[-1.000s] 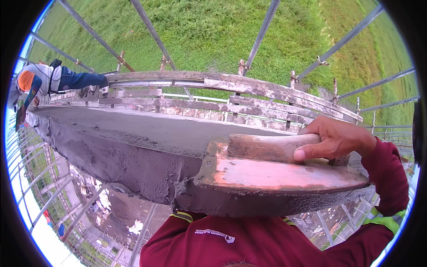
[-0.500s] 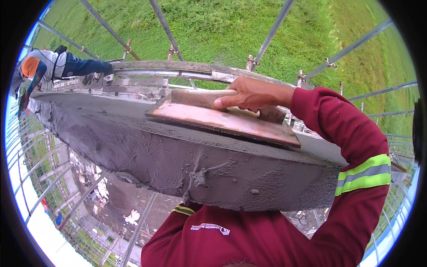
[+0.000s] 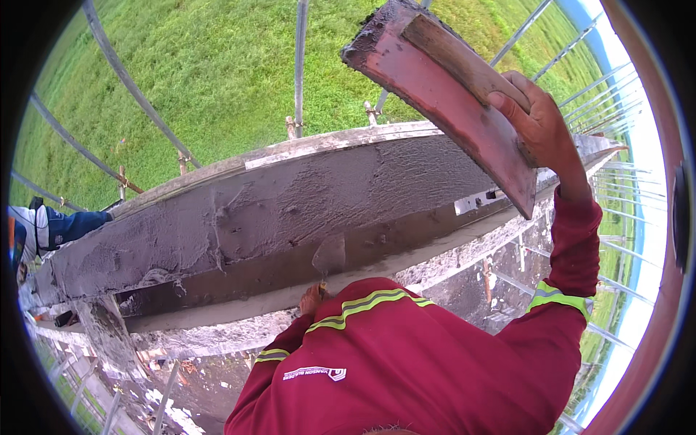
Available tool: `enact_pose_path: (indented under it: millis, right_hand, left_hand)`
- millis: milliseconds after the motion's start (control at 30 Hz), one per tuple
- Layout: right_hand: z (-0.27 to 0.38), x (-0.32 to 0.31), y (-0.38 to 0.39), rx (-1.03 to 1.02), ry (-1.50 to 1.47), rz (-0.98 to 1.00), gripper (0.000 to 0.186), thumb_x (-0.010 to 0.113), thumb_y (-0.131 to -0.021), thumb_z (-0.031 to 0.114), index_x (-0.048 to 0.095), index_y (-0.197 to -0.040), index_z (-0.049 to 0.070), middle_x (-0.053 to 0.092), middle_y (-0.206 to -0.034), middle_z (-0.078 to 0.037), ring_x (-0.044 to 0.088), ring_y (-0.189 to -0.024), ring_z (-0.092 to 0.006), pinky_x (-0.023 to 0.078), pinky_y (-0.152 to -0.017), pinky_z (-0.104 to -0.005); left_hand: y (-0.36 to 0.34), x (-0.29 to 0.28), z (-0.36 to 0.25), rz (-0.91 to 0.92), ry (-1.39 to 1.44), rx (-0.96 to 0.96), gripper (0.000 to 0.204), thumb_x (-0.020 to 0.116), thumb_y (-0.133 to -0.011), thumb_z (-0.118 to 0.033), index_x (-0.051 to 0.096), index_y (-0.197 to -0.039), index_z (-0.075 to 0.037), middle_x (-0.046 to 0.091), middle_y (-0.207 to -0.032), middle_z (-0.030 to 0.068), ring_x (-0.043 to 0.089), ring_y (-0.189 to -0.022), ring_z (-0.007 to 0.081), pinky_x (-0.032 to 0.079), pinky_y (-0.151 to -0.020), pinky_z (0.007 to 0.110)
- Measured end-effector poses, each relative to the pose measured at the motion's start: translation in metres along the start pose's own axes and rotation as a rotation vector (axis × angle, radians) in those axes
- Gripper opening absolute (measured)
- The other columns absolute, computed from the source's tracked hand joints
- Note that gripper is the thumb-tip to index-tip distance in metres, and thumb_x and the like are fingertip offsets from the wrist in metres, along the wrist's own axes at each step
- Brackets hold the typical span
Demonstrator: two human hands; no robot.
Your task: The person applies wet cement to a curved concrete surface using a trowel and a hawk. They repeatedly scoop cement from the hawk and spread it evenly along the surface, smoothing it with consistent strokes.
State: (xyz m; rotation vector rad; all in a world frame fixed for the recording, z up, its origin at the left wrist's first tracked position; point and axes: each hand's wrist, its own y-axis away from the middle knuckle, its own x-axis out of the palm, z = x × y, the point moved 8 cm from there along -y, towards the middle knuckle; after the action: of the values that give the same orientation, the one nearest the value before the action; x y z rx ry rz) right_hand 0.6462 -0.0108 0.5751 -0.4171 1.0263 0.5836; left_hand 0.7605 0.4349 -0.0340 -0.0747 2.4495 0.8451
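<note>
My right hand [image 3: 542,129] grips the wooden handle of a large plastering float [image 3: 449,109], raised at the upper right. Its flat reddish board is tilted, and wet mortar clings to its far end. Lower down, my left hand [image 3: 312,299] is closed round the handle of a small trowel [image 3: 330,254], partly hidden by my sleeve. The trowel's pointed blade lies over the dark recess below the wall face. Wet grey mortar [image 3: 290,196] coats that long face, rough in places, with a vertical ridge left of the middle.
A wooden plank [image 3: 341,143] runs along the wall's far side, with metal scaffold poles [image 3: 300,65] and grass beyond. A ledge [image 3: 239,308] lies nearest me, with littered ground far below. At the left edge a co-worker's blue-clad leg [image 3: 76,226] shows.
My right hand has lifted the float off the wall's top, up and to the right. My left hand has come into view with the trowel. The view has shifted, showing the recess and ledge.
</note>
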Motion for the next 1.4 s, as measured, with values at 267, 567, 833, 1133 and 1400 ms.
enact_pose_path:
  millis: [267,567,833,1133,1400]
  right_hand:
    - [-0.085,0.015,0.128,0.253,0.104,-0.234,0.068,0.059,-0.101,0.050,0.057,-0.134,-0.010,0.067,-0.118,-0.033,0.066,-0.115,-0.0430,0.049,-0.097,-0.0439]
    - [-0.031,0.082,0.113,0.070,0.095,-0.052,0.060,0.060,-0.101,0.045,0.062,-0.126,-0.009,0.067,-0.101,-0.034,0.066,-0.100,-0.0477,0.051,-0.086,-0.0496]
    - [0.094,0.146,0.061,-0.543,0.061,0.061,0.054,0.062,-0.100,0.043,0.065,-0.122,-0.006,0.067,-0.093,-0.031,0.067,-0.090,-0.0456,0.051,-0.076,-0.0482]
    - [0.028,0.115,0.055,-0.498,0.133,0.168,0.059,0.062,-0.098,0.052,0.065,-0.128,0.002,0.061,-0.075,-0.027,0.064,-0.071,-0.0403,0.050,-0.068,-0.0441]
    - [0.098,0.160,0.016,-0.521,0.230,0.285,0.064,0.059,-0.098,0.058,0.064,-0.134,0.005,0.067,-0.087,-0.028,0.068,-0.085,-0.0430,0.053,-0.076,-0.0471]
  left_hand:
    - [-0.012,-0.003,0.009,0.009,-0.018,-0.057,0.056,0.062,-0.090,-0.047,0.052,-0.128,-0.007,0.069,-0.115,0.0256,0.064,-0.109,0.0463,0.049,-0.091,0.055]
    - [-0.011,-0.019,0.010,-0.045,0.042,-0.057,0.058,0.062,-0.092,-0.047,0.051,-0.132,-0.007,0.068,-0.114,0.0293,0.065,-0.106,0.0501,0.050,-0.091,0.058]
    - [0.011,-0.048,0.009,-0.231,0.100,0.039,0.046,0.066,-0.090,-0.042,0.054,-0.113,-0.003,0.069,-0.102,0.0289,0.064,-0.099,0.0512,0.049,-0.084,0.059]
    - [0.064,-0.095,0.022,-0.364,-0.043,0.132,0.038,0.064,-0.093,-0.036,0.055,-0.113,-0.005,0.069,-0.102,0.0229,0.065,-0.100,0.0460,0.050,-0.086,0.055]
    - [0.071,-0.098,0.039,-0.382,-0.099,0.073,0.035,0.067,-0.092,-0.033,0.053,-0.107,-0.005,0.069,-0.098,0.0219,0.066,-0.094,0.0449,0.050,-0.082,0.055]
